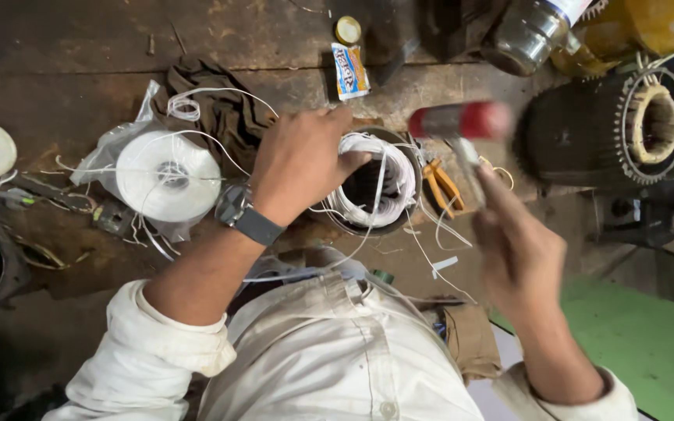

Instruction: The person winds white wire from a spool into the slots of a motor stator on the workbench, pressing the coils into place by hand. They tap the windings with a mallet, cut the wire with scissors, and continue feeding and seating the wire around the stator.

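Two hands: left (298, 168) grips winding-filled stator (372, 183), right (520, 249) swings hammer (462, 125).

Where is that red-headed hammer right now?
In the head view, the hammer is raised right of centre, held in the right hand, blurred, above the orange pliers and beside the round motor part wrapped in white tape.
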